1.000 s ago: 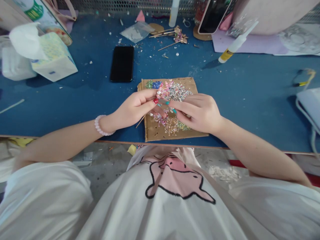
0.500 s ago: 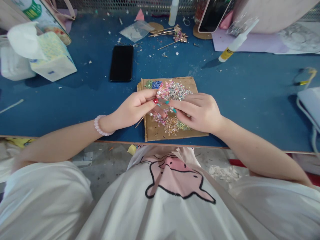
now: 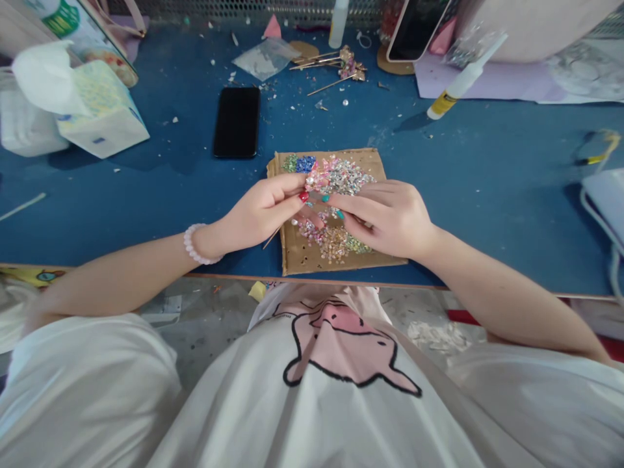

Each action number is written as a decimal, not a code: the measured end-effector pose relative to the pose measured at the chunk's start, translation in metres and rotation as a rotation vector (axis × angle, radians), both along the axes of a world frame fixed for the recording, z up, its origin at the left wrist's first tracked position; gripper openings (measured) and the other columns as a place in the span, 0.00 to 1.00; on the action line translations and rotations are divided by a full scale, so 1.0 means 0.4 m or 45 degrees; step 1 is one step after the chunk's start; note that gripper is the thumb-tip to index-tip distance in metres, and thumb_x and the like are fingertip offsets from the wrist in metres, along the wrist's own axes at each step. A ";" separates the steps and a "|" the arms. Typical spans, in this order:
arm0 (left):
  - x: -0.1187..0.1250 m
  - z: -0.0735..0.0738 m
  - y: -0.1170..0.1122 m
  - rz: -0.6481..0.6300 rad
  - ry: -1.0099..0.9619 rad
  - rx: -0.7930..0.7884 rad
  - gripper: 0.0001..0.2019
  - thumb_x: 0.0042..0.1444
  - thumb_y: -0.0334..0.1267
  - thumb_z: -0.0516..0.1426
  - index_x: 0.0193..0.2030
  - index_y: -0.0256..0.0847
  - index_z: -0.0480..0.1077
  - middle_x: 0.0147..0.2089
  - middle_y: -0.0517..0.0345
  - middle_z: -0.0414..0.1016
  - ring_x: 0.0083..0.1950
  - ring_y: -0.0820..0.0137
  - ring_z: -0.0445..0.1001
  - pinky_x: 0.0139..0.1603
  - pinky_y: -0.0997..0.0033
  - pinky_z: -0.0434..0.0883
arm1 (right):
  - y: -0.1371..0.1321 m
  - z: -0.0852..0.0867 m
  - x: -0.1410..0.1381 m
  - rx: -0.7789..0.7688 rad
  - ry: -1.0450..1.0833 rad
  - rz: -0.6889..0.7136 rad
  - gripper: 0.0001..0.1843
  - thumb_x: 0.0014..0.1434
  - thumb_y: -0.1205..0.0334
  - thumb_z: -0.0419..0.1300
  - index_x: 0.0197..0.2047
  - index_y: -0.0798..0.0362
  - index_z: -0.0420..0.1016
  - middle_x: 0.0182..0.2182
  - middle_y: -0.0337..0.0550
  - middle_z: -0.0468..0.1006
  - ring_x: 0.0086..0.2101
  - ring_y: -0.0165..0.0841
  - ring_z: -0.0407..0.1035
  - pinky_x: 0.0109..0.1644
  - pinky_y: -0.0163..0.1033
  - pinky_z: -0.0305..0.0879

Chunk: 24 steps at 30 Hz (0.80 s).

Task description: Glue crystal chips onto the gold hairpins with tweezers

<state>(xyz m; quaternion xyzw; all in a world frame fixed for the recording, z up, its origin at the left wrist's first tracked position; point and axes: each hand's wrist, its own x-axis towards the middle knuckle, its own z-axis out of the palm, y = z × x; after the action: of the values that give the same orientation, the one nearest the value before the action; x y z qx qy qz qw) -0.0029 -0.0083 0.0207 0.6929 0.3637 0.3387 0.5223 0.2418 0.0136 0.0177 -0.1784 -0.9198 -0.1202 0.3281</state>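
Observation:
My left hand (image 3: pixel 266 211) is closed, its thumb and fingers pinching a hair stick with a pink jewelled ornament (image 3: pixel 318 177). The thin gold shaft (image 3: pixel 271 238) comes out below that hand. My right hand (image 3: pixel 390 214) reaches in from the other side, its thumb and index fingertip close together beside the ornament. Whatever those fingertips hold is too small or hidden to make out. Both hands are over a cardboard piece (image 3: pixel 297 260) bearing small rhinestones: silver ones (image 3: pixel 348 175), blue ones (image 3: pixel 306 164), green ones (image 3: pixel 290 163) and champagne ones (image 3: pixel 334 245).
A black phone (image 3: pixel 236 122) lies behind my left hand. Finished-looking jewelled hair sticks (image 3: pixel 347 65) and a plastic bag (image 3: pixel 266 58) are further back. A glue bottle (image 3: pixel 446 101) stands at the right rear, a tissue box (image 3: pixel 104 117) at the left, a white device (image 3: pixel 607 201) far right.
Both hands keep nearly the same pose over the cardboard. The right fingertips show hardly any movement; the whole view has shifted very slightly.

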 end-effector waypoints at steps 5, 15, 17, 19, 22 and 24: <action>-0.001 -0.003 -0.001 -0.007 -0.014 -0.001 0.16 0.69 0.38 0.53 0.59 0.44 0.76 0.50 0.58 0.82 0.43 0.67 0.85 0.51 0.65 0.82 | -0.001 0.001 0.000 -0.007 0.003 0.012 0.13 0.67 0.69 0.53 0.49 0.54 0.78 0.22 0.33 0.73 0.23 0.26 0.64 0.29 0.34 0.61; 0.005 0.012 -0.002 -0.026 -0.041 -0.027 0.15 0.69 0.36 0.52 0.56 0.41 0.77 0.49 0.57 0.83 0.42 0.67 0.85 0.52 0.64 0.83 | -0.002 0.001 0.003 -0.021 -0.031 0.020 0.15 0.68 0.69 0.51 0.51 0.53 0.77 0.22 0.34 0.73 0.25 0.26 0.65 0.31 0.34 0.61; 0.006 0.014 -0.002 -0.018 -0.059 -0.046 0.15 0.69 0.36 0.53 0.57 0.40 0.76 0.50 0.56 0.82 0.44 0.66 0.85 0.53 0.62 0.83 | -0.003 0.001 0.004 -0.011 -0.023 0.037 0.15 0.68 0.69 0.52 0.52 0.54 0.76 0.23 0.34 0.73 0.25 0.26 0.65 0.31 0.34 0.61; 0.006 0.014 -0.002 -0.006 -0.053 -0.062 0.15 0.69 0.37 0.53 0.57 0.40 0.76 0.49 0.55 0.83 0.47 0.64 0.85 0.53 0.61 0.83 | -0.003 0.000 0.005 -0.023 -0.037 0.029 0.16 0.68 0.69 0.52 0.53 0.53 0.76 0.23 0.33 0.72 0.25 0.26 0.64 0.32 0.34 0.60; 0.005 0.014 -0.003 0.001 -0.037 -0.063 0.15 0.69 0.37 0.53 0.57 0.40 0.76 0.49 0.55 0.83 0.50 0.62 0.84 0.54 0.61 0.83 | -0.001 -0.003 0.007 -0.053 -0.067 0.015 0.16 0.67 0.69 0.51 0.53 0.52 0.76 0.23 0.34 0.72 0.26 0.27 0.65 0.32 0.35 0.59; 0.004 0.013 -0.003 0.001 -0.035 -0.061 0.15 0.69 0.38 0.54 0.57 0.40 0.76 0.50 0.55 0.82 0.51 0.62 0.84 0.54 0.61 0.83 | -0.001 -0.003 0.008 -0.057 -0.070 0.031 0.16 0.67 0.69 0.52 0.52 0.52 0.76 0.23 0.34 0.73 0.26 0.27 0.65 0.32 0.35 0.59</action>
<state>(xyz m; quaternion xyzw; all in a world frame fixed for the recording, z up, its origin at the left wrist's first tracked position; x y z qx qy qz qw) -0.0013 -0.0095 0.0260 0.6753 0.3649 0.3395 0.5436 0.2451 0.0133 0.0167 -0.1713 -0.9330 -0.1004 0.3002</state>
